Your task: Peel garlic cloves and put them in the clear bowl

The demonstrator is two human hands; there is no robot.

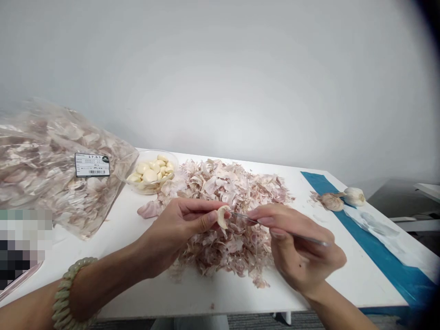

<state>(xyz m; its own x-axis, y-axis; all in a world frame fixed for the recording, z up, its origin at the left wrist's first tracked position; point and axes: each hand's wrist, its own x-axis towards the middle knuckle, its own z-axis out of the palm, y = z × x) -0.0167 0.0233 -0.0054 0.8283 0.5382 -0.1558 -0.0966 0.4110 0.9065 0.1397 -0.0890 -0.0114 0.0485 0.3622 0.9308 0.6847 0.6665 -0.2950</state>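
While the left hand (175,233) pinches a garlic clove (222,217) between thumb and fingers, the right hand (302,247) holds a thin metal pick (311,239) in a narrow grip, its tip at the clove. Both hands hover above a heap of papery garlic skins (223,188) on the white worktop (220,302). Peeled cloves (149,174) sit in a clear bowl (161,151) beyond, beside a plastic bag of skins (44,169); two garlic bulbs (354,197) lie at a blue strip (318,183) on the right.

Bright, even indoor light, soft shadows.
Pale wall (220,68) evenly lit; dark vignette (428,18) in top-right corner; desk (364,279) edges bowed by wide lens; pixelated blur patch (25,247) at left edge.
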